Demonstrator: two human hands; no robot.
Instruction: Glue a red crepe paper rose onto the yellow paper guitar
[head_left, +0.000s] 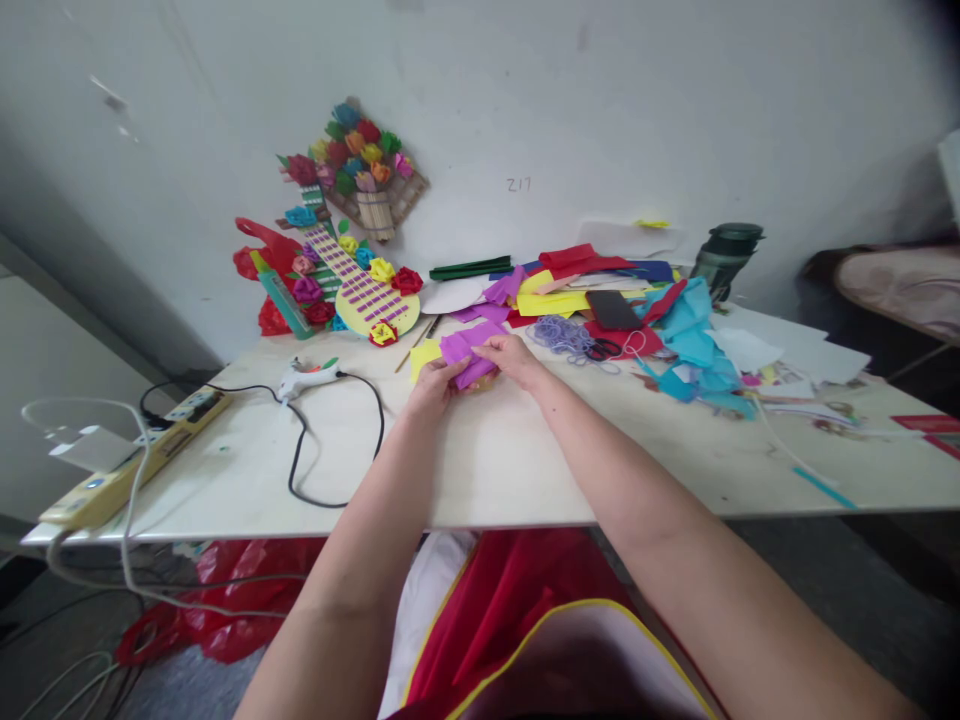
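Both of my hands meet over the middle of the table around a piece of purple crepe paper (474, 345). My left hand (436, 384) has its fingers closed on the paper's lower left edge. On the right side, my right hand (511, 358) pinches the same paper between thumb and fingers. A yellow paper piece (424, 354) shows just behind my left fingers. Something brownish lies under the purple paper, too small to make out. Past my right hand lies a tangle of lilac yarn (561, 337), with dark-handled scissors (603, 349) beside it.
A white glue gun (309, 378) with a black cord lies left, near a yellow power strip (142, 455). Behind stand a paper-flower guitar (375, 300) and a glue bottle (285, 300). Coloured paper, a phone (613, 310), blue crepe paper (686, 335) and a dark bottle (726, 258) lie or stand right.
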